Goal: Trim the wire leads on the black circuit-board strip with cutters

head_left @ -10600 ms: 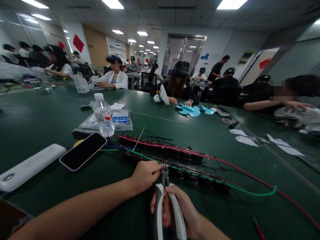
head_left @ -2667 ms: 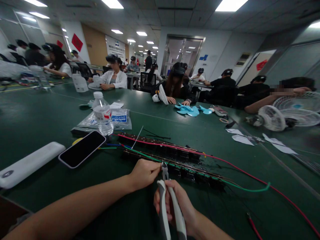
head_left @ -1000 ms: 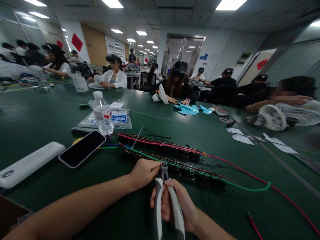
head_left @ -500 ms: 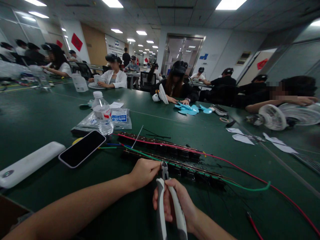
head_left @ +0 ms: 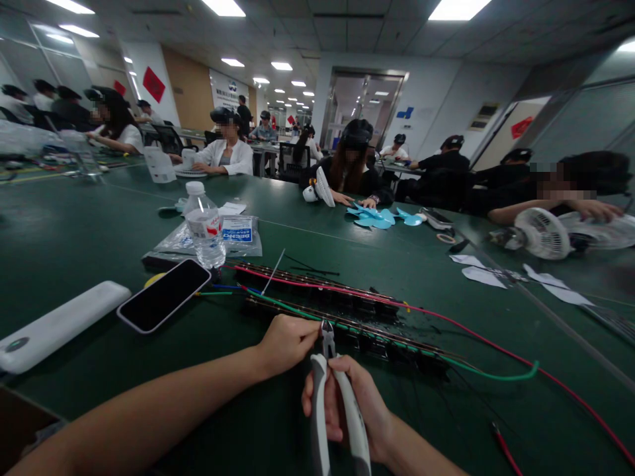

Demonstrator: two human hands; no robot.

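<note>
My right hand [head_left: 347, 403] is wrapped round the grey and white handles of a pair of diagonal cutters [head_left: 328, 344]. The cutters' jaws point away from me and touch the near edge of a black strip [head_left: 387, 340] with a green wire [head_left: 297, 309] along it. My left hand [head_left: 288, 344] is closed beside the jaws, its fingertips pinched at the strip. What lies between those fingers is hidden. Behind it runs a second black strip [head_left: 278, 274], with a red wire [head_left: 357, 291] lying along its length.
On the left lie a smartphone [head_left: 165, 295] and a long white case [head_left: 64, 325]. A water bottle [head_left: 204, 228] stands by a plastic bag [head_left: 243, 237]. Blue fan blades [head_left: 374, 217] and a white fan [head_left: 543, 233] are across the table near other people. A red wire end [head_left: 506, 448] lies front right.
My hands and the cutters stay almost still. At the far right, a co-worker's hand has shifted over the fan part.
</note>
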